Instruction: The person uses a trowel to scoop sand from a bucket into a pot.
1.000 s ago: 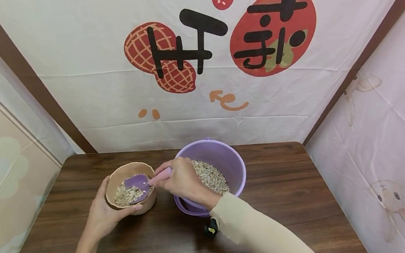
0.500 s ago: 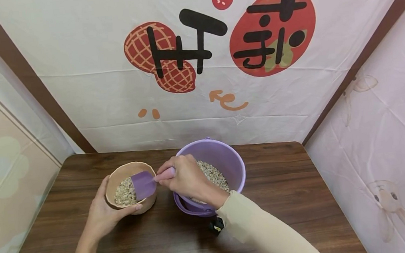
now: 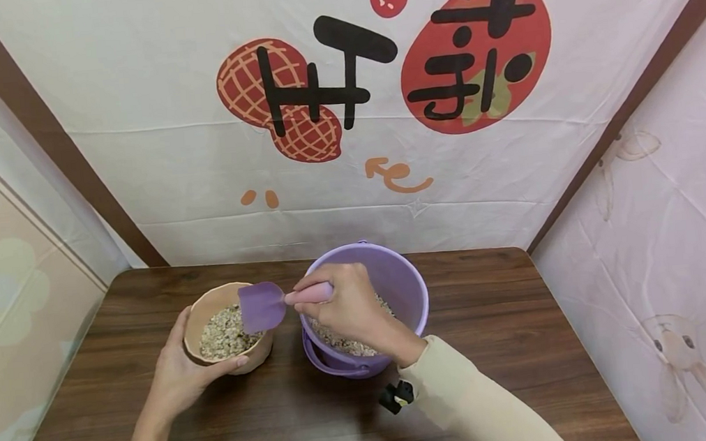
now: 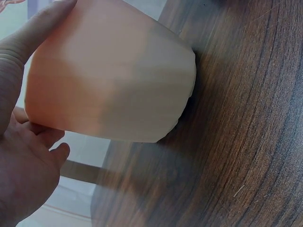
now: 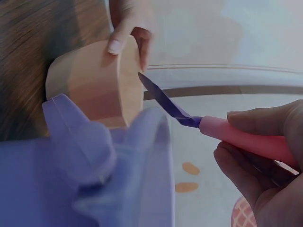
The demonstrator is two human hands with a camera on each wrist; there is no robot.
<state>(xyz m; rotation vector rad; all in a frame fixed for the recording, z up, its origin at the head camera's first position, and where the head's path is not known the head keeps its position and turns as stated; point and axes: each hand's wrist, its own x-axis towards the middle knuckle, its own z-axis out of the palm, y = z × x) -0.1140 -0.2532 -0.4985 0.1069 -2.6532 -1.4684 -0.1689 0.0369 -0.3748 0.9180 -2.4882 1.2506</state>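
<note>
My left hand (image 3: pixel 179 367) grips the side of a tan pot (image 3: pixel 256 358), thumb along the near side and fingers round the far left. Pale, mixed grain (image 3: pixel 227 333) lies inside it. In my right hand (image 3: pixel 349 303) is a small shovel with a pink handle (image 3: pixel 310 294) and a purple blade (image 3: pixel 262 307). The blade is over the pot's right rim, with no grain visible on it. Seen from the right wrist, the blade (image 5: pixel 163 98) stands above the pot's rim. Below my right hand is a purple bucket (image 3: pixel 405 279) holding more of the same grain (image 3: pixel 345 344).
The bucket's purple handle (image 3: pixel 334 370) hangs down at its front left. Pot and bucket stand side by side on a dark wooden table (image 3: pixel 490 348). Behind the table hangs a white printed cloth (image 3: pixel 187 193), with more cloth at both sides.
My right hand has drawn the shovel up and right, out of the pot and over its rim. The blade has left the grain. My left hand and the pot have stayed put.
</note>
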